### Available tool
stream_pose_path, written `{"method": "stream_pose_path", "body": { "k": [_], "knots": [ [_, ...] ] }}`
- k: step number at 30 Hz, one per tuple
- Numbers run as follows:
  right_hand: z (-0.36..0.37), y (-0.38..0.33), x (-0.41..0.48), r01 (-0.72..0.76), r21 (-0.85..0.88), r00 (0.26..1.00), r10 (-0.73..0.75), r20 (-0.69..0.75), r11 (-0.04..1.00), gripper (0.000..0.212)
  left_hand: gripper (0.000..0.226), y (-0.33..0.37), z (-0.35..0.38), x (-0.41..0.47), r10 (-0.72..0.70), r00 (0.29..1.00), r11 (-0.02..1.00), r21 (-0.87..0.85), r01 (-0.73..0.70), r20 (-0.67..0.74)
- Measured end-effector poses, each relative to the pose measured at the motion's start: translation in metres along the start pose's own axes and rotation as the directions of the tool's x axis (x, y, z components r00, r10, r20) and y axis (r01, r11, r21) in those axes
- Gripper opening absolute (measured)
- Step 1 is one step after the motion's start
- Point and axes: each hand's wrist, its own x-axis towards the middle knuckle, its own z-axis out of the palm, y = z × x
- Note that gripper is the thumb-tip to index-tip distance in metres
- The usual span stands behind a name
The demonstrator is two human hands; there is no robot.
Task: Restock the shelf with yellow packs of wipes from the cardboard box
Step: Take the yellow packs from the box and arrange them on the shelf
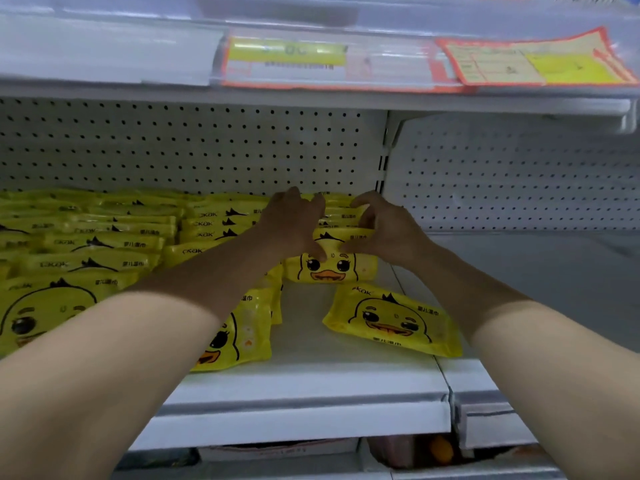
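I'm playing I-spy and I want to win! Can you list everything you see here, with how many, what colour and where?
held packs: a few, yellow with a duck face, upright mid-shelf
loose pack: one, yellow, lying flat at the front right
stacked packs: many, yellow, in rows on the left of the shelf
shelf: one, white, under the packs
pegboard: one, white with dark holes, behind the packs
price label: one, yellow and orange, on the shelf edge above
sign: one, orange-edged, tilted, top right
left hand: one, grips the held packs' left side
right hand: one, grips their right side
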Motion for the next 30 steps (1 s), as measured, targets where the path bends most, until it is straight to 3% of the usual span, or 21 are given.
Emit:
{"method": "stream_pose_path", "body": {
  "k": [2, 5, 8, 11, 14, 17, 20, 22, 26, 30],
  "knots": [
    [0.004, 0.0, 0.0, 0.015, -0.115, 0.999, -0.01, 0.042, 0.993, 0.089, 0.092, 0.0, 0.001, 0.002, -0.004, 1.0, 1.0, -0.013, 0.004, 0.0],
    [0.002, 0.004, -0.001, 0.011, -0.196, 1.0, -0.01, 0.003, 0.981, 0.092, 0.091, 0.002, 0.003, 0.004, -0.006, 1.0, 1.0, -0.031, 0.006, -0.019],
    [-0.016, 0.012, -0.01, -0.017, -0.205, 1.0, 0.018, 0.004, 0.979, 0.079, 0.087, 0.005, 0.002, 0.001, 0.01, 0.999, 1.0, -0.005, -0.01, -0.045],
    [-0.038, 0.022, -0.027, -0.048, -0.149, 0.999, 0.048, -0.003, 0.988, 0.052, 0.076, 0.016, 0.004, -0.001, 0.135, 0.98, 0.991, 0.042, -0.13, -0.144],
    [-0.051, 0.025, -0.046, -0.094, -0.141, 0.993, 0.103, 0.056, 0.985, 0.035, 0.046, 0.039, 0.007, -0.009, 0.273, 0.95, 0.939, -0.174, -0.298, -0.153],
    [-0.062, 0.023, -0.066, -0.162, -0.137, 0.96, 0.188, 0.208, 0.977, 0.034, 0.029, 0.059, 0.011, -0.019, 0.389, 0.919, 0.894, -0.216, -0.393, -0.062],
    [-0.073, 0.02, -0.088, -0.25, -0.045, 0.888, 0.248, 0.389, 0.967, 0.035, 0.023, 0.067, 0.017, -0.027, 0.368, 0.926, 0.901, -0.275, -0.334, 0.079],
    [-0.076, 0.02, -0.099, -0.266, -0.045, 0.856, 0.257, 0.449, 0.963, 0.033, 0.02, 0.071, 0.018, -0.032, 0.317, 0.943, 0.917, -0.288, -0.277, 0.102],
    [-0.073, 0.021, -0.105, -0.256, -0.016, 0.865, 0.236, 0.443, 0.966, 0.027, 0.012, 0.074, 0.014, -0.044, 0.295, 0.95, 0.913, -0.321, -0.251, 0.097],
    [-0.074, 0.024, -0.105, -0.286, 0.077, 0.875, 0.228, 0.428, 0.955, 0.034, 0.008, 0.069, 0.008, -0.06, 0.205, 0.978, 0.847, -0.495, -0.194, -0.033]
  ]
}}
